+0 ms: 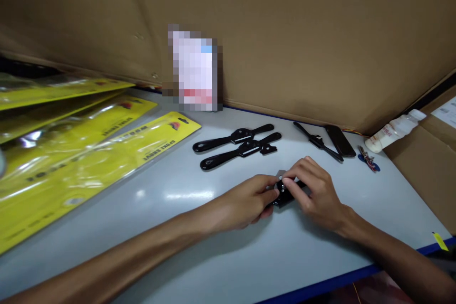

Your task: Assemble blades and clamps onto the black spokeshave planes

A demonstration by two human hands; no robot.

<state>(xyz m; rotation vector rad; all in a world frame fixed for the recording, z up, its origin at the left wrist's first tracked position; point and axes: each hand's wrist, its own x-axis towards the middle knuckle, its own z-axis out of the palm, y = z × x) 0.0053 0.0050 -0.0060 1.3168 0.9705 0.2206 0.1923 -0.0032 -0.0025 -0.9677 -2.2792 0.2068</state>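
Note:
My left hand (251, 202) is closed around one end of a black spokeshave (284, 197), held just above the table. Over the middle of that tool, my right hand (313, 190) pinches with thumb and forefinger beside small silver screws; what lies between the fingertips is too small to make out. Part of a grey metal plate (281, 173) shows behind the fingers. Beyond my hands lie two more black spokeshaves, a rear one (217, 143) and a front one (223, 156), side by side. A small loose black plate (268, 149) sits at the front one's right end.
Yellow blister packs (142, 145) spread over the left side. At the back right are another black spokeshave (317, 141), a dark phone (340, 141), a bundle of wires (369, 159) and a tilted bottle (394, 130). Cardboard (302, 42) walls the back; a blurred-out card (194, 71) leans there.

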